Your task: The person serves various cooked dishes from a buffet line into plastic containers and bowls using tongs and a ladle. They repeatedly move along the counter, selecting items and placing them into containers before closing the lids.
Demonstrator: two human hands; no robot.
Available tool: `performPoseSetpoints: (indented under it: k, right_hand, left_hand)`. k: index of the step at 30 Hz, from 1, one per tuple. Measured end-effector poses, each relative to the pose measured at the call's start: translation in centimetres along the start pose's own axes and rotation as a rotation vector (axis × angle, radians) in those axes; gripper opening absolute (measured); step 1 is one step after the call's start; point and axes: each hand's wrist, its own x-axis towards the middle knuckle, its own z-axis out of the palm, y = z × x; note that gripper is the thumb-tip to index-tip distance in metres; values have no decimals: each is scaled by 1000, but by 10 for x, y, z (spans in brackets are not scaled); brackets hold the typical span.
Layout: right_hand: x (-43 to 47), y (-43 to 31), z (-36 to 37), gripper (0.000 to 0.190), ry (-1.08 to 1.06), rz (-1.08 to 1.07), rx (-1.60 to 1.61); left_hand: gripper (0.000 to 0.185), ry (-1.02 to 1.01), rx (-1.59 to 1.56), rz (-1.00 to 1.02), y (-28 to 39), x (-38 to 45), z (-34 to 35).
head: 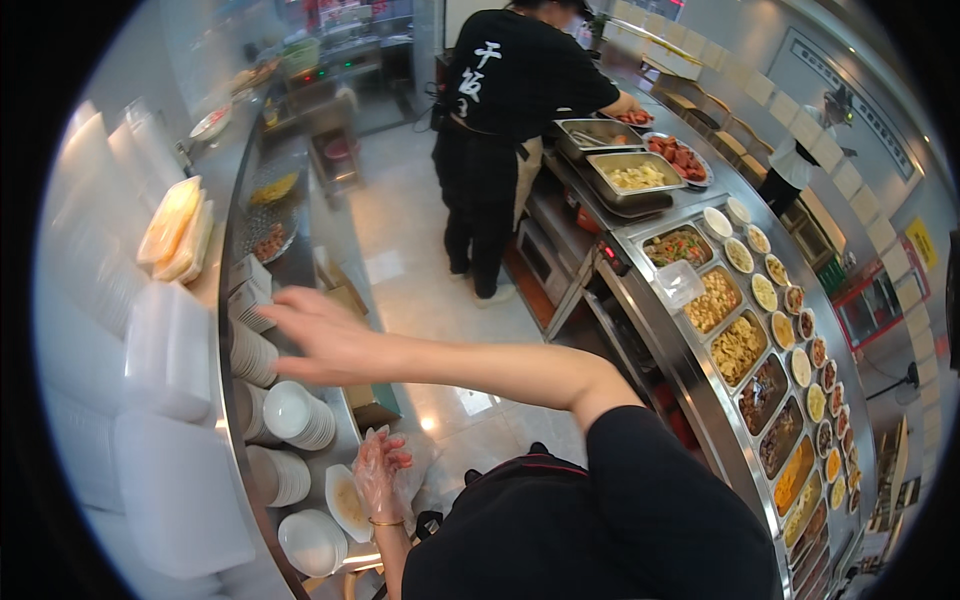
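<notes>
My right hand is bare and blurred, reaching left over the steel counter with its fingers apart. It is beside a stack of white square dishes and above stacked white bowls; I see nothing held in it. Lower down, my left hand wears a clear plastic glove, its fingers partly curled. Loose clear plastic shows at its right side; whether the hand grips it is unclear. A white oval dish with brownish residue or food is next to that hand, near more stacked white bowls.
Clear and white plastic containers stand along the left ledge. A co-worker in black bends over the far counter by steel pans. Food trays and small bowls line the right counter. A cardboard box is beside the left shelf.
</notes>
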Motion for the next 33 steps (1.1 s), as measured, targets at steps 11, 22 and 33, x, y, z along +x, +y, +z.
performPoseSetpoints:
  k: [11, 22, 33]
  right_hand:
    - [-400, 124, -312, 33, 286, 1008, -1130]
    - [-482, 167, -339, 22, 197, 1280, -1054]
    - [-428, 134, -351, 24, 290, 1052, -966]
  left_hand:
    - [39, -307, 173, 47, -23, 67, 108]
    - [46, -542, 347, -152, -72, 87, 317]
    - [49, -797, 454, -315, -82, 106, 355]
